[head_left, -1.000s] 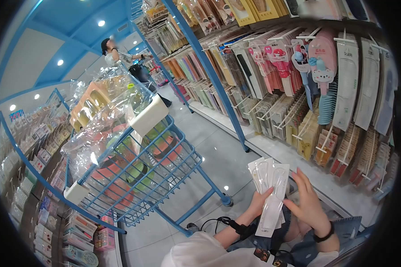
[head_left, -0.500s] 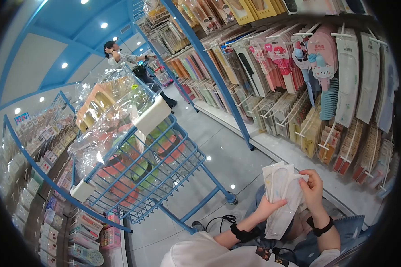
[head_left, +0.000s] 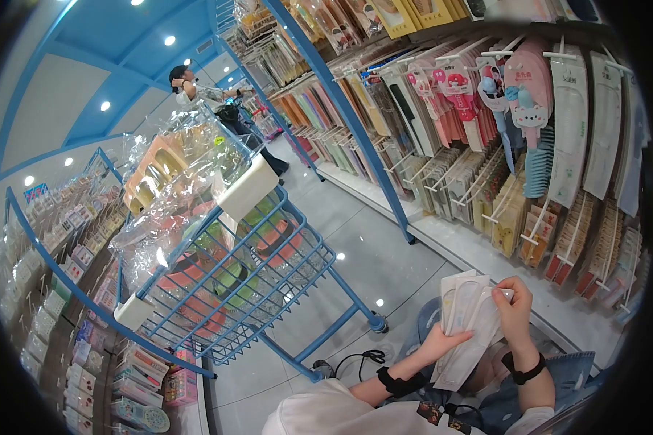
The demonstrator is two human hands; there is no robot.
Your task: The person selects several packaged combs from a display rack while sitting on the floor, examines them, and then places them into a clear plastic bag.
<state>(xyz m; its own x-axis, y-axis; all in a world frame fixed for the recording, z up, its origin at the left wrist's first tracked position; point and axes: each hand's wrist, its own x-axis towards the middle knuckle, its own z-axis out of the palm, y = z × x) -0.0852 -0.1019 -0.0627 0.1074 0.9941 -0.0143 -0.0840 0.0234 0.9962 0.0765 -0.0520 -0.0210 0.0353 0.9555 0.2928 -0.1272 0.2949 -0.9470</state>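
Several long, flat white packets (head_left: 466,319) with clear fronts are spread like a fan above my lap. Pale, rounded outlines show inside them, but I cannot make out the kind of item. My left hand (head_left: 442,344) grips the stack from the left, thumb across the front. At the upper right, my right hand (head_left: 514,308) pinches the edge of a packet between thumb and fingers. Both wrists wear black bands.
A blue wire cart (head_left: 268,290) filled with plastic-wrapped goods stands ahead on the left. Racks of hanging packaged combs (head_left: 569,123) line the right side. More goods (head_left: 134,377) hang at lower left. Another person (head_left: 196,90) stands farther down the aisle.
The packets are fanned wider, and their tops have shifted slightly right and down. My right hand has moved slightly right, still pinching a packet's edge. The cart has stayed put.
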